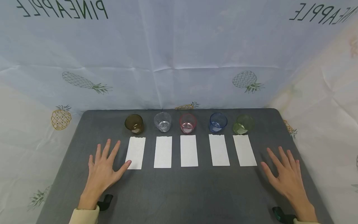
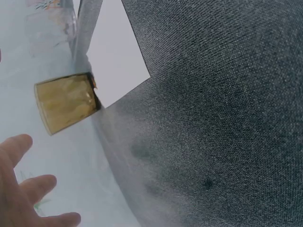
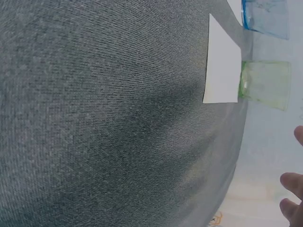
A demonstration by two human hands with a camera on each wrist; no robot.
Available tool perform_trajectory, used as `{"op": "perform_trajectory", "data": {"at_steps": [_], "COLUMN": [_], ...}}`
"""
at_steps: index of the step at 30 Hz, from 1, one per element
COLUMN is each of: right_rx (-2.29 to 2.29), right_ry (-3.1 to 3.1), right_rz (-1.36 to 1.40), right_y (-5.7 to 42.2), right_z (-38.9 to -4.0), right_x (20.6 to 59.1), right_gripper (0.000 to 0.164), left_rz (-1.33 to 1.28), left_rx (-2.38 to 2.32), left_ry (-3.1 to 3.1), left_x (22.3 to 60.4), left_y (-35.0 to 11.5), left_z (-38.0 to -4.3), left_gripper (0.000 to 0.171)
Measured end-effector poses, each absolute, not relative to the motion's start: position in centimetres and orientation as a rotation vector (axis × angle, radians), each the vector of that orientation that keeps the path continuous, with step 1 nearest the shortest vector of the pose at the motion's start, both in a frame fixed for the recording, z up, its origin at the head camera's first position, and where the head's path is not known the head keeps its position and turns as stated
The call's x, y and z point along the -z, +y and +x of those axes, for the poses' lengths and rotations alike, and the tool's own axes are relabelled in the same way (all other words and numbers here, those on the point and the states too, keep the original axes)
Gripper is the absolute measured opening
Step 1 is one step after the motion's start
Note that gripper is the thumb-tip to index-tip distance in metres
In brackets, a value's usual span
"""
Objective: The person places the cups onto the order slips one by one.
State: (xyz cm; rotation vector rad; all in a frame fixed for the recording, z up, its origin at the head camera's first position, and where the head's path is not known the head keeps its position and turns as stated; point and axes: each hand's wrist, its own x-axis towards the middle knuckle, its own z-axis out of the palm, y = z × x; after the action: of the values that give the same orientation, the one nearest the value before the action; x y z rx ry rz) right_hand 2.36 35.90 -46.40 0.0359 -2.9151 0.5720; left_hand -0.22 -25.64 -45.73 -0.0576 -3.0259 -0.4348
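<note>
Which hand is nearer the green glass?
Right. The right hand is apart from the green glass, to its right and closer to the person. The left hand is far to its left, nearest the brown glass.

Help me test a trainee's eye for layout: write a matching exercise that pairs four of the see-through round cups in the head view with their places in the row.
Column one
1. Brown see-through round cup
2. Pink see-through round cup
3. Blue see-through round cup
4. Green see-through round cup

Column two (as the head view shows the row of five)
A. Second from the right
B. Left end
C. Right end
D. Middle

Right pairs: 1-B; 2-D; 3-A; 4-C
</note>
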Motion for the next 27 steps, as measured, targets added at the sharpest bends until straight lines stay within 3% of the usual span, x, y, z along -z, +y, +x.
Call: {"op": "perform_trajectory", "data": {"at_steps": [27], "right_rx": [-0.961], "right_ry": [-2.674], "right_rz": [0.017], "right_y": [33.6], "right_z": [1.0], "right_x": [48.7], "right_gripper": [0.057], "left_rz": [-0.09], "left_rx": [0.602], "left_ry": [-2.946], "left_x": [44.9], "left_y": [-24.6], "left_z": [-1.1], "left_gripper": [0.093]}}
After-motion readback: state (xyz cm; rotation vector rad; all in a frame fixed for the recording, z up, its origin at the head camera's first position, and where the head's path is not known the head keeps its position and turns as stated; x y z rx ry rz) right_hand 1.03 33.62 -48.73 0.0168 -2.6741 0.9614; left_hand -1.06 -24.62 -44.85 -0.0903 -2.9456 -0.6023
